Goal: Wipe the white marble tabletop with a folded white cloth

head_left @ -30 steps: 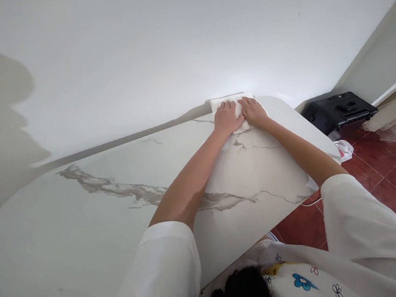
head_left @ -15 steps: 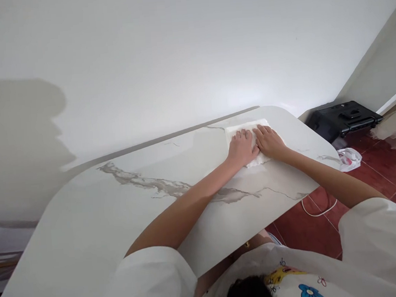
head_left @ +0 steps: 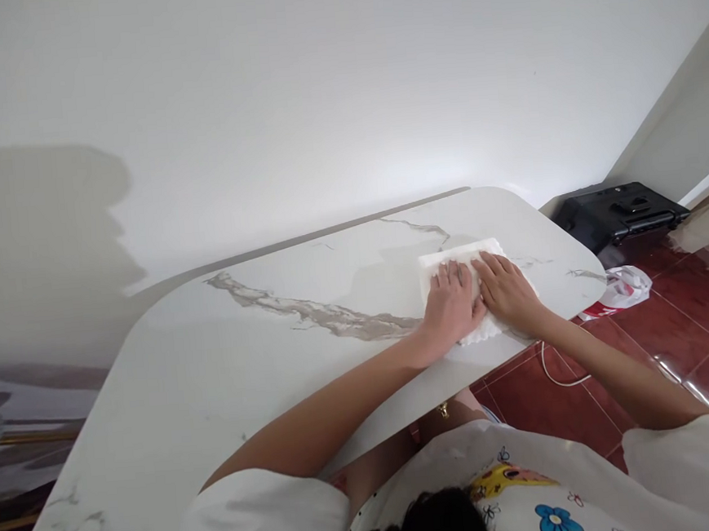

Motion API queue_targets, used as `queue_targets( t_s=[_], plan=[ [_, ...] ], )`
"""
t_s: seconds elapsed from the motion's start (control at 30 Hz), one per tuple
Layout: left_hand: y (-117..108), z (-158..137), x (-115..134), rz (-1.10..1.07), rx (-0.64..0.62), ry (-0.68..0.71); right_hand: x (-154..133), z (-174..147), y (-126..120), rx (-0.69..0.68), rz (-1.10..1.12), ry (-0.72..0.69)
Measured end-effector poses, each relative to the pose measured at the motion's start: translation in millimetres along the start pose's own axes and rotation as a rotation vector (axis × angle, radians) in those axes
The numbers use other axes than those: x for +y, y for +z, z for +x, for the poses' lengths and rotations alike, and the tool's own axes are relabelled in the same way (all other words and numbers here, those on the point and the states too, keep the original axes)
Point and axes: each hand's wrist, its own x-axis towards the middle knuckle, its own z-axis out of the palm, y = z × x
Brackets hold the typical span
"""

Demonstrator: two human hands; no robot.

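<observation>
A folded white cloth (head_left: 461,253) with a wavy edge lies flat on the marble-patterned tabletop (head_left: 306,269), toward its right end. Fingers apart, my left hand (head_left: 452,299) rests palm down on the cloth's left part. My right hand (head_left: 507,286) presses flat on its right part, fingers stretched forward. The two hands are side by side, almost touching at the thumbs. Both are open, and neither has its fingers wrapped round the cloth. The middle of the cloth is partly hidden under them.
A white wall (head_left: 317,97) runs along the table's far side. Beyond the rounded right end, a black case (head_left: 621,216) and a white and red plastic bag (head_left: 623,289) sit on red floor tiles (head_left: 544,414). A white cable (head_left: 550,373) hangs near the front edge.
Both hands and the cloth have slid together toward the table's front edge, slightly to the right. The view has shifted a little; both hands stay on the cloth.
</observation>
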Motion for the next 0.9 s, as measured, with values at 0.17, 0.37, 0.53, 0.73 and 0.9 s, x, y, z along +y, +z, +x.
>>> queue_targets(
  t_s=[0.17,0.37,0.53,0.73,0.9],
  plan=[
    [-7.4,-24.8,11.0,0.036,-0.014,0.014,-15.3,-23.3,-8.6,0.012,0.015,0.017],
    [-15.0,-49.0,23.9,0.051,-0.039,0.013,-29.1,-47.0,-16.3,0.018,0.051,0.053],
    [-17.7,-57.6,26.0,0.052,-0.066,0.032,-32.6,-52.3,-20.3,-0.026,0.066,0.039],
    [-17.2,-43.2,11.8,0.063,-0.06,-0.018,-27.5,-26.7,-14.6,-0.063,0.139,-0.019],
    [-13.0,-17.7,-11.8,0.112,-0.07,-0.038,-20.3,8.8,1.6,-0.027,0.159,-0.051]
  ],
)
